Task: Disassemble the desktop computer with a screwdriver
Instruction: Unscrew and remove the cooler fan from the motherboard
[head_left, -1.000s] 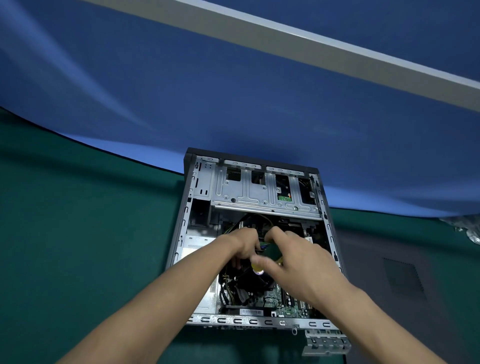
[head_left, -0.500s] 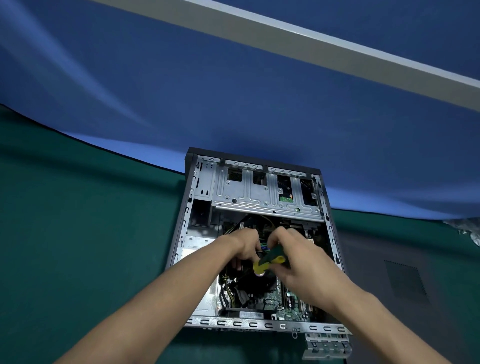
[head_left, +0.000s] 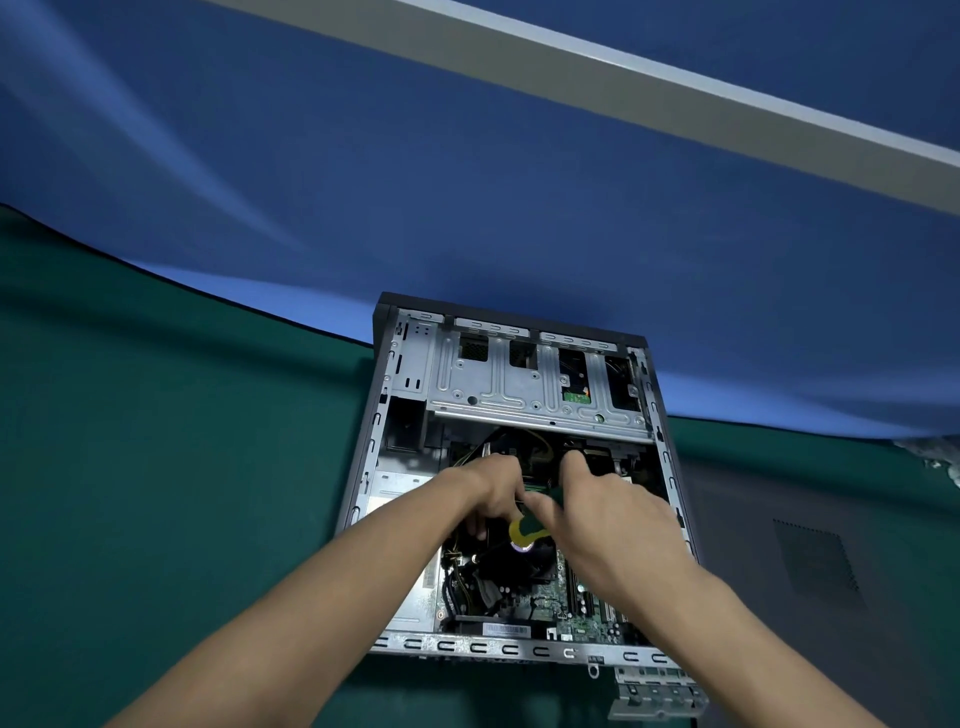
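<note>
The desktop computer (head_left: 511, 483) lies on its side on the green desk (head_left: 156, 467), its open side facing up. Its long axis runs from the near edge of the desk away toward the blue backdrop (head_left: 467, 208), tilted slightly left at the far end. The silver drive cage (head_left: 535, 384) sits at the far end; the green motherboard (head_left: 576, 597) and a dark cooler fan (head_left: 519, 566) lie at the near end.

Both hands reach into the middle of the case. The right hand (head_left: 602, 519) grips the screwdriver (head_left: 527, 530) by its green and yellow handle, fingers curled round it; the handle's butt end points back toward the camera and slightly left, and the shaft is hidden by the hands. The left hand (head_left: 493, 493) has its fingers bent down into the case beside the handle; what they touch or pinch cannot be told.

Compared with half a second ago, the handle sits lower and more to the left, its yellow end tipped further down over the fan, and the right thumb now lies across it. The case has not shifted.

The case is a dark-framed tower with bare grey metal inside, yellow and black cables near the hands. A dark grey panel (head_left: 805, 561) with a vent grille lies on the desk to the right.
</note>
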